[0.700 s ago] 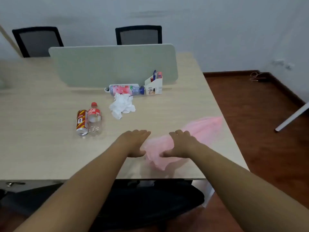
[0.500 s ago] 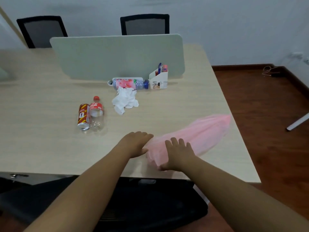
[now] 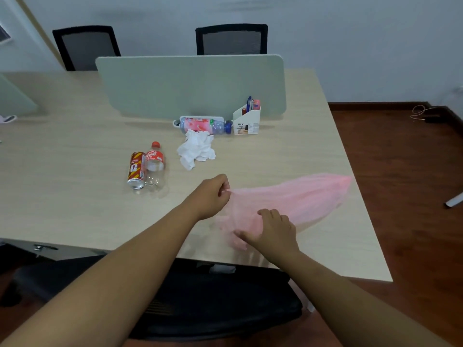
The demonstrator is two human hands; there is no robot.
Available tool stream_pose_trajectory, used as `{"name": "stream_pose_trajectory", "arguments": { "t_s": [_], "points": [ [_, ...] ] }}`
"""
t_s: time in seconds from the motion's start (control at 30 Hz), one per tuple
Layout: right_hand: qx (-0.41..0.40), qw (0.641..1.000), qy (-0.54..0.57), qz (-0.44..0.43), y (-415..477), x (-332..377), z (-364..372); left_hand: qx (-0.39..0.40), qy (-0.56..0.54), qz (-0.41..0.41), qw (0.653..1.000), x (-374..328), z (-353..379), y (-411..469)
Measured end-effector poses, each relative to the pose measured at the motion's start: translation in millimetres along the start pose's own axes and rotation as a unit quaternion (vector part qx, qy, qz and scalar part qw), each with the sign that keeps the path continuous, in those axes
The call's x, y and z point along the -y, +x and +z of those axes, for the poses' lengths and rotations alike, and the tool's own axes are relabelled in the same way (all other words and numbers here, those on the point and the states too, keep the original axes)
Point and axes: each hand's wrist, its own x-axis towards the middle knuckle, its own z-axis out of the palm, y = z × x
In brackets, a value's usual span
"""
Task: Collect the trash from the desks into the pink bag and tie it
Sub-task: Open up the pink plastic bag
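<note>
The pink bag (image 3: 298, 196) lies flat on the desk (image 3: 62, 196), its closed end pointing right toward the desk's edge. My left hand (image 3: 210, 196) pinches the upper rim of its mouth. My right hand (image 3: 271, 232) pinches the lower rim near the front edge. Trash lies beyond: a crumpled white tissue (image 3: 196, 151), an empty Coca-Cola bottle (image 3: 155, 166) beside a red and yellow can (image 3: 136, 170), and a pink-labelled bottle (image 3: 204, 125) lying on its side against the divider.
A grey-green divider panel (image 3: 191, 86) crosses the desk. A white pen holder (image 3: 246, 121) stands against it. Two black chairs (image 3: 231, 38) are behind the desk, and one black chair (image 3: 213, 304) sits under the front edge. Wooden floor lies to the right.
My hands have moved apart on the bag's mouth: the left rose to pinch the upper rim, the right drew back toward the front edge. The bag has spread out flatter.
</note>
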Motion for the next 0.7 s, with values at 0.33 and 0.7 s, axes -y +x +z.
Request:
{"name": "stream_pose_trajectory", "arguments": {
  "t_s": [0.33, 0.7],
  "points": [
    [-0.092, 0.978, 0.188, 0.007, 10.3, 37.7, -22.8, -0.126, -0.039, 0.030, 0.991, -42.8, -51.1, -5.5],
    [0.001, 0.937, 0.343, -0.066, 0.9, 157.2, -42.9, -0.286, -0.056, 0.011, 0.956, -54.2, -140.1, -22.4]
  ]
}}
